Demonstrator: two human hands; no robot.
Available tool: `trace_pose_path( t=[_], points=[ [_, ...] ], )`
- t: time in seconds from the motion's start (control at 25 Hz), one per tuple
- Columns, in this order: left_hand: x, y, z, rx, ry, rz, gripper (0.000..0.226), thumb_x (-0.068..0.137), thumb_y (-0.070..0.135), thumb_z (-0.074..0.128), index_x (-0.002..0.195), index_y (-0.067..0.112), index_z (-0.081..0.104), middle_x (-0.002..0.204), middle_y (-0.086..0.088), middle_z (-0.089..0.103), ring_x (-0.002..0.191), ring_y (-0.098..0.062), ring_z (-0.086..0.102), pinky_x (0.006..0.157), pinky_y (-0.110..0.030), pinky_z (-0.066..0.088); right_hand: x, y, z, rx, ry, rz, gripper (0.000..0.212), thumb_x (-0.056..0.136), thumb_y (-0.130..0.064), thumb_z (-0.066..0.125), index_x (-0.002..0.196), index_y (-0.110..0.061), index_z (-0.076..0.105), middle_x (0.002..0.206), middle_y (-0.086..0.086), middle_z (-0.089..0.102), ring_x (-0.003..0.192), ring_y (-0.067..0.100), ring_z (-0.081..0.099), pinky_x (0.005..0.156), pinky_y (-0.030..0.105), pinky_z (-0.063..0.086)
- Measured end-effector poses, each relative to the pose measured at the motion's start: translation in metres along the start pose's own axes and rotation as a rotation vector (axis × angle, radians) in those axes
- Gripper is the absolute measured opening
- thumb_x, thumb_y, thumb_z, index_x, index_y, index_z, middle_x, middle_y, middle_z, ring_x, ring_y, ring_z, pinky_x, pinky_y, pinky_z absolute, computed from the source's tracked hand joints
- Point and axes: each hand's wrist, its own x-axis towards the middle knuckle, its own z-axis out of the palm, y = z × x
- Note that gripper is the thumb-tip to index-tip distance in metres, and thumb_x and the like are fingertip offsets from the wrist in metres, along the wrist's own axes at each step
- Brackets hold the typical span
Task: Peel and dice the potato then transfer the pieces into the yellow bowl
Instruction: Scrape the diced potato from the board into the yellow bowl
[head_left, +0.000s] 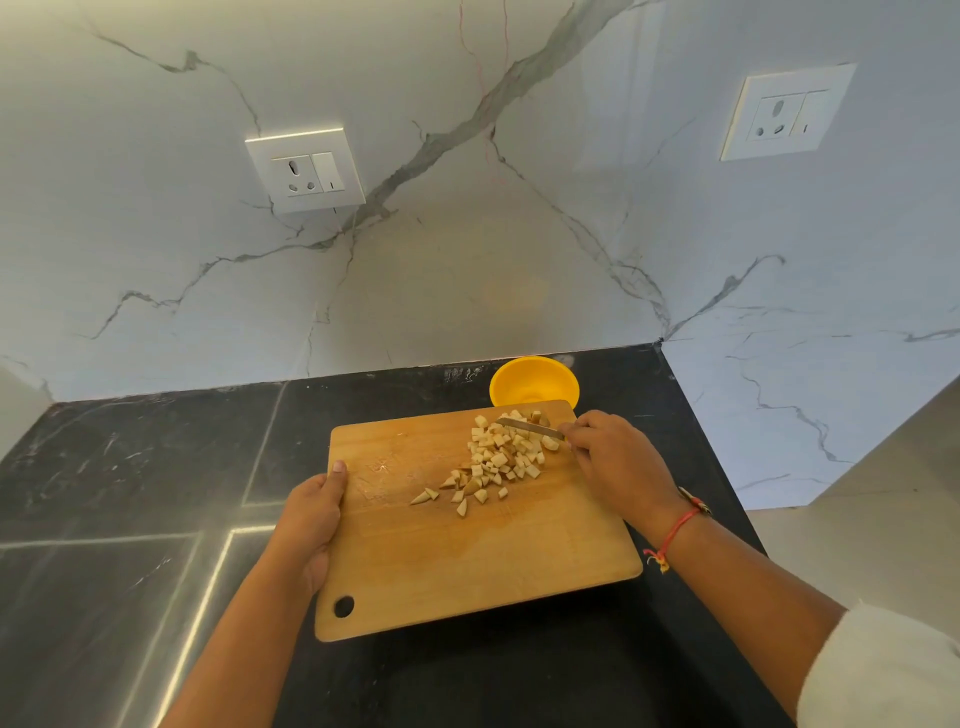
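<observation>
Potato pieces (498, 457), diced small and pale with bits of brown skin on some, lie in a loose heap on the far right part of a wooden cutting board (441, 561), with a few strays trailing toward the board's middle. The yellow bowl (535, 379) stands on the black countertop (130, 467) just beyond the board's far right corner, which covers the near part of its rim; the part of its inside that shows is plain yellow. The left hand (311, 519) grips the board's left edge, thumb on top and fingers curled underneath. The right hand (618, 462) holds a knife (527, 427) by the handle, its fingers curled round it, and the blade lies across the far end of the heap, pointing left, near the bowl. A red thread bracelet (675, 535) circles the right wrist. Two white wall sockets (305, 174) sit on the veined marble wall behind.
</observation>
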Motion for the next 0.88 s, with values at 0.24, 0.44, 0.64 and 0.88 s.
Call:
trace_pose_path(
  t=[0.24,0.44,0.64,0.88],
  points=[
    [0.003,0.016,0.009,-0.016,0.014,0.025,0.039,0.101,0.044,0.050,0.104,0.007,0.063,0.099,-0.017,0.070,0.089,-0.036,0.068,0.070,-0.047,0.056,0.023,0.013,0.002,0.003,-0.012,0.045,0.031,0.104,-0.024,0.050,0.128,-0.023,0.068,0.108,-0.005,0.065,0.092,0.013,0.057,0.078,0.030,0.055],
    [0.011,0.028,0.011,-0.010,0.019,0.022,0.039,0.101,0.044,0.050,0.105,0.007,0.062,0.103,-0.019,0.070,0.093,-0.038,0.068,0.076,-0.051,0.057,0.044,0.017,0.000,-0.025,-0.014,0.065,0.031,0.104,-0.026,0.049,0.129,-0.023,0.067,0.108,-0.003,0.065,0.090,0.013,0.058,0.077,0.029,0.056],
    [0.018,0.033,0.010,0.028,0.016,0.030,0.041,0.101,0.045,0.051,0.106,0.006,0.063,0.103,-0.021,0.071,0.093,-0.040,0.068,0.078,-0.053,0.057,0.055,0.024,0.002,-0.056,-0.034,0.089,0.031,0.105,-0.025,0.046,0.128,-0.024,0.068,0.110,-0.002,0.065,0.090,0.014,0.059,0.078,0.031,0.056],
    [0.022,0.033,0.009,0.053,0.002,0.020,0.042,0.100,0.046,0.051,0.106,0.006,0.064,0.102,-0.020,0.071,0.094,-0.041,0.068,0.086,-0.059,0.055,0.063,0.028,0.000,-0.052,-0.056,0.144,0.031,0.105,-0.022,0.046,0.126,-0.020,0.069,0.101,0.001,0.061,0.084,0.016,0.058,0.076,0.031,0.056]
  ],
)
